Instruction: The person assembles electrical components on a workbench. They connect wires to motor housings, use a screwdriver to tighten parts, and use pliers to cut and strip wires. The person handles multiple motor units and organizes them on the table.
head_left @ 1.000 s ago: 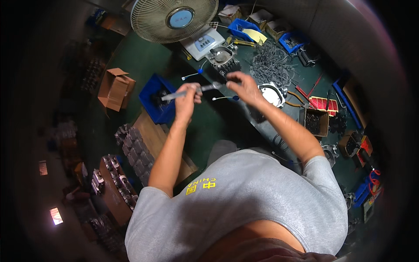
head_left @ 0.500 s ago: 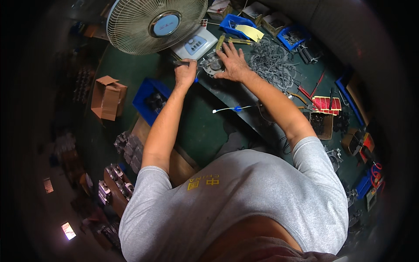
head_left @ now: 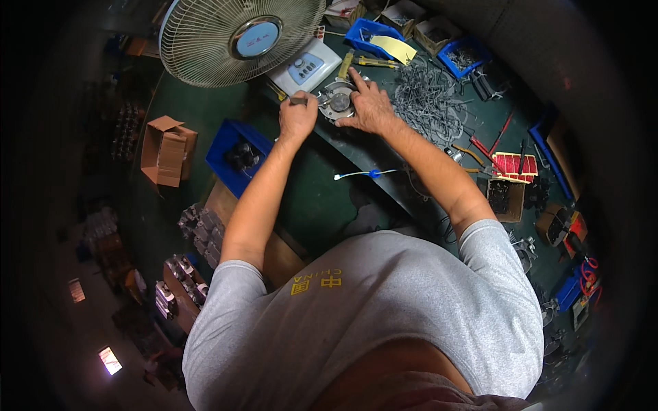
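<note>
My left hand [head_left: 297, 118] is closed round a dark-handled tool [head_left: 298, 101]. Its thin tip, hard to make out, points toward a round grey metal housing [head_left: 339, 103] lying on the bench just to the right. Over that housing's right side rests my right hand [head_left: 373, 109], with the thumb at the near rim and the index finger stretched toward the far rim, holding it in place. Beyond the fingertips lies a yellow-handled tool [head_left: 346, 65].
A fan [head_left: 257, 40] with a white base stands at the far left. Tangled grey metal parts [head_left: 432, 103] heap up right of my hand. Blue bins [head_left: 373, 34], red-handled pliers [head_left: 486, 152], red label sheets [head_left: 514, 164], a cable [head_left: 363, 174] and an open carton [head_left: 164, 154] lie around.
My left hand has shifted slightly right with the tool, closer to the housing. The fingers of my right hand have drawn in from a wider spread and moved a little over the rim.
</note>
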